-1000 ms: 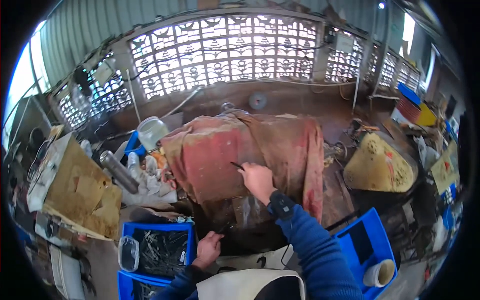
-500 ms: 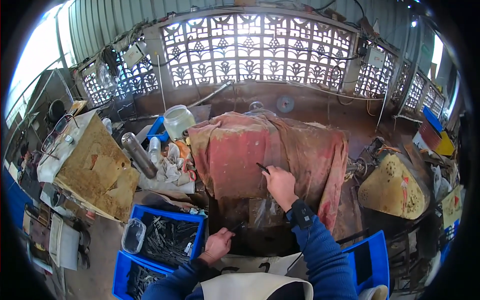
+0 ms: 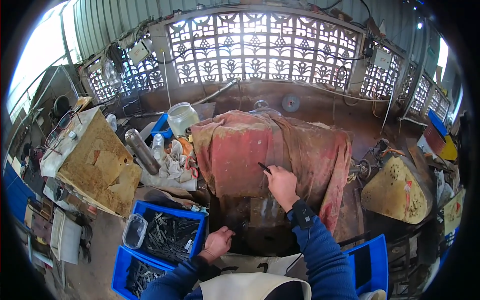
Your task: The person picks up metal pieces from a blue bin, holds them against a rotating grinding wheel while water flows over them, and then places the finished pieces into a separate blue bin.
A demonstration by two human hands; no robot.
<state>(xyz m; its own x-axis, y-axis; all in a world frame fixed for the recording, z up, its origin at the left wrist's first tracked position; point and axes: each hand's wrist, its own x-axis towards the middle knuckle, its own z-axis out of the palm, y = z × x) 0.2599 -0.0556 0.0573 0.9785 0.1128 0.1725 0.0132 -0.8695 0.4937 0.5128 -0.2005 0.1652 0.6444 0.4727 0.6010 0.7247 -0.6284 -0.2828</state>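
Note:
My right hand (image 3: 283, 186) is closed on a small dark strip (image 3: 264, 167), whose end sticks out past the thumb and forefinger. It is held in front of a stained red cloth (image 3: 240, 160) draped over a bulky form. My left hand (image 3: 218, 243) is lower and nearer to me, pinched closed at the edge of a dark hollow (image 3: 265, 240) below the cloth. What its fingertips hold blends into that dark background. Beside my left hand stands a blue bin (image 3: 201, 235) of dark flat metal strips (image 3: 167, 232).
A clear plastic tub (image 3: 135, 231) rests on the bin's left side, with a second blue bin (image 3: 119, 272) nearer me. Another blue bin (image 3: 381, 265) stands at right. A metal cylinder (image 3: 141, 150), a wide jar (image 3: 182, 120) and a yellowish machine guard (image 3: 395, 192) flank the cloth.
The whole view has shifted slightly right and down. Both hands keep nearly the same place and grip, and the strip stays in my right hand.

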